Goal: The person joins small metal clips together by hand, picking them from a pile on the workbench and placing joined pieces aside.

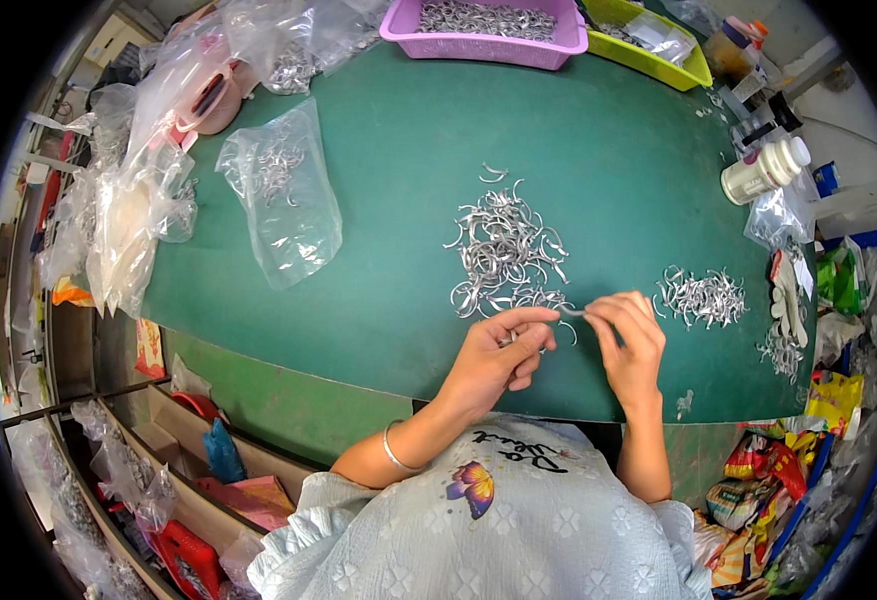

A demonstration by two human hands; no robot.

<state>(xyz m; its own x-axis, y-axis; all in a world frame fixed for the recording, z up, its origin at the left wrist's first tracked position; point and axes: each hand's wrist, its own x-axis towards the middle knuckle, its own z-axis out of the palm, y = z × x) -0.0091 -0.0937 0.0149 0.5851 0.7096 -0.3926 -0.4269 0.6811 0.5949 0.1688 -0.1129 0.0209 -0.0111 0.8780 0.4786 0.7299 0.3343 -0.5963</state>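
Both hands, left hand (498,350) and right hand (628,345), pinch one small metal clip (570,312) between fingertips. They work just below the pile of clips (506,255) on the green table (378,180).

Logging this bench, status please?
Both hands, left hand and right hand, pinch one small metal clip. Big clip pile just beyond. Nothing between.

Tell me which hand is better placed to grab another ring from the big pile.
Left, probably. The left hand lies against the near edge of the big pile, while the right hand sits further right, nearer the small pile. Both pinch one ring between them.
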